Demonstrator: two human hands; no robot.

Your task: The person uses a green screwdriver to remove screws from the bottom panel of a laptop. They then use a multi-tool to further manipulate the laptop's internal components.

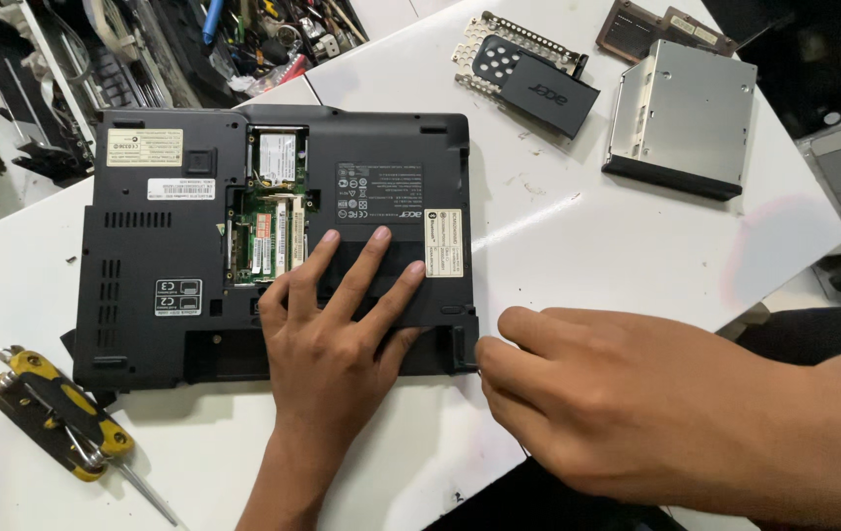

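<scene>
Laptop (194,246) lies bottom-up at centre of the surface (587,236). Left hand (337,329) rests flat on its 5 o'clock part; right hand (617,403) touches the laptop's corner at 4 o'clock. Screwdriver set (52,413) at 8 o'clock. Optical drive (681,118) at 2 o'clock, drive caddy (528,74) at 1 o'clock.

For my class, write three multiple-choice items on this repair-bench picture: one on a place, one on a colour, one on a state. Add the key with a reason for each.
1. Where does the silver optical drive lie?
A. Upper right of the table
B. Under the laptop
C. On the floor

2. The folding tool set has a handle of which colour?
A. Red
B. Yellow
C. Green

3. How is the laptop lying?
A. Screen open
B. Standing on edge
C. Underside up, board exposed

Key: 1 A, it lies past the laptop's right edge. 2 B, yellow with black. 3 C, the green board shows beside the left hand.
</scene>
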